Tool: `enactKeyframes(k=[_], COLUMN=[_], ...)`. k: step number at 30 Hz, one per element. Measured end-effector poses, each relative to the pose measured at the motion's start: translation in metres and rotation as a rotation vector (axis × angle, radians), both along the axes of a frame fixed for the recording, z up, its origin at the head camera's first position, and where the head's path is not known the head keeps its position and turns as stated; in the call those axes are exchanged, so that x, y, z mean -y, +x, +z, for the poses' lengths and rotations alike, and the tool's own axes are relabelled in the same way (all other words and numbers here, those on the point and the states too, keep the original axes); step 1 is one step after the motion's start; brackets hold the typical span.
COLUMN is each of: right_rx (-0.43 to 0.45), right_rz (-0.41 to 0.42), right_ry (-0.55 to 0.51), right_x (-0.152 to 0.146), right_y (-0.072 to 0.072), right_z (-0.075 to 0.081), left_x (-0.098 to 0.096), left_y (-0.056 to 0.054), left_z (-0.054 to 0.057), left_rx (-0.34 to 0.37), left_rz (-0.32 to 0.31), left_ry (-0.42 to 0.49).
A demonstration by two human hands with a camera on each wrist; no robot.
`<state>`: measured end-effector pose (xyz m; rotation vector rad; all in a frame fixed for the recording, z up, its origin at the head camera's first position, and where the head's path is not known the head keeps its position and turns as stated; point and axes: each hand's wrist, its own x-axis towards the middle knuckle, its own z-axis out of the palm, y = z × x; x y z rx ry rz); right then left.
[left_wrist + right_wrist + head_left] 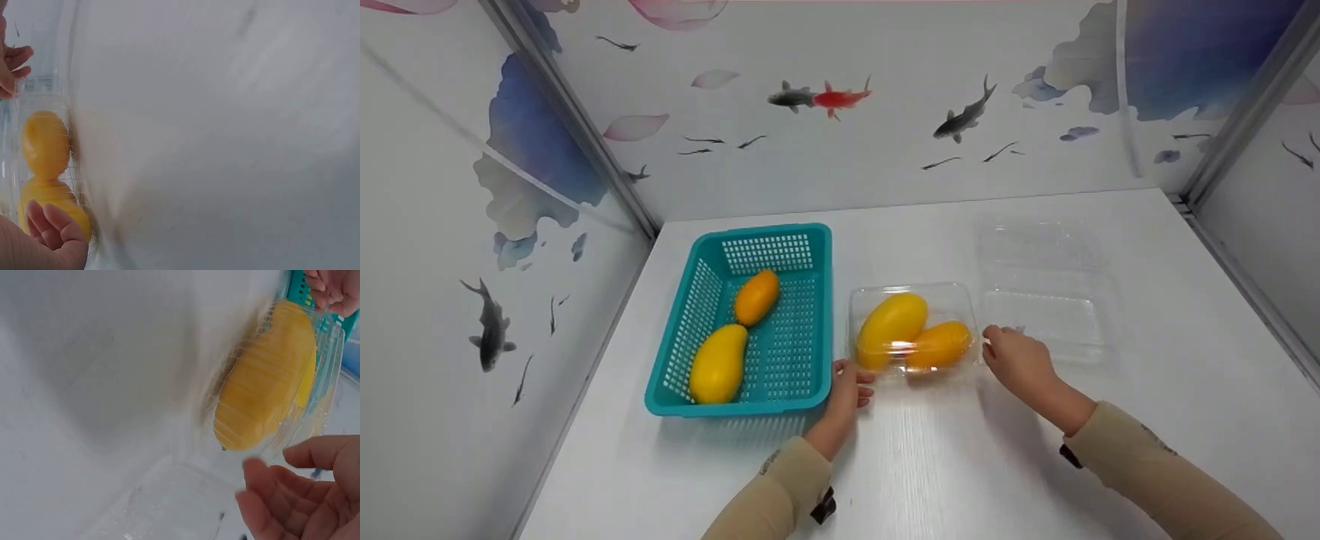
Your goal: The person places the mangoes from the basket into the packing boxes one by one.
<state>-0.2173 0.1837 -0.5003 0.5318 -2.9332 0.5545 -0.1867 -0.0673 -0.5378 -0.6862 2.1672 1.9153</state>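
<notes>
Four mangoes: two in a box, two in a basket; left hand, right hand loosely spread, empty; white bench, fish-print walls.

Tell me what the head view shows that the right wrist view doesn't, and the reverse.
Only the head view shows the painted red fish, two beige sleeves and, whole inside the perforated teal plastic basket, an orange mango and a yellow mango. Only the right wrist view shows the palm side of the right hand, with thumb and fingers apart. Both share the left hand, the basket, the clear rectangular plastic box holding two more mangoes, and the white tabletop.
</notes>
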Motion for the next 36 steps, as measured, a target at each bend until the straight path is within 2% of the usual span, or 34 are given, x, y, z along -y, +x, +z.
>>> enactKeyframes(k=[2,5,7,10,14,19,22,24,26,29,33,36], right_rx=[-0.241,-0.452,-0.517,-0.562,-0.534,-0.464,-0.384,-0.299,-0.212,-0.124,-0.091,-0.101], right_rz=[0.094,0.294,0.392,0.433,0.389,0.313,0.254,0.215,0.178,0.135,0.105,0.089], right_ry=[0.029,0.025,0.031,0.051,0.051,0.049,0.063,0.071,0.08,0.093,0.11,0.113], right_x=[0.005,0.011,0.015,0.02,0.027,0.036,0.043,0.049,0.055,0.063,0.069,0.07], right_y=[0.001,0.0,-0.001,-0.002,-0.007,-0.016,-0.023,-0.028,-0.036,-0.05,-0.073,-0.088], right_z=[-0.004,-0.014,-0.02,-0.026,-0.027,-0.027,-0.025,-0.02,-0.015,-0.008,-0.008,-0.012], left_x=[0.0,0.0,0.0,0.0,-0.001,-0.005,-0.008,-0.009,-0.01,-0.011,-0.013,-0.016], left_y=[0.0,0.001,0.002,0.005,0.008,0.008,0.007,0.007,0.008,0.009,0.01,0.011], left_z=[0.0,0.001,0.001,0.002,0.002,0.004,0.004,0.004,0.005,0.006,0.007,0.008], left_rx=[0.0,-0.003,-0.001,0.044,0.105,0.099,0.094,0.084,0.05,-0.038,-0.155,-0.212], left_rz=[-0.002,-0.005,-0.011,-0.053,-0.141,-0.193,-0.204,-0.213,-0.243,-0.314,-0.399,-0.442], left_ry=[0.012,0.021,0.024,0.046,0.061,0.02,-0.013,-0.043,-0.095,-0.216,-0.391,-0.487])
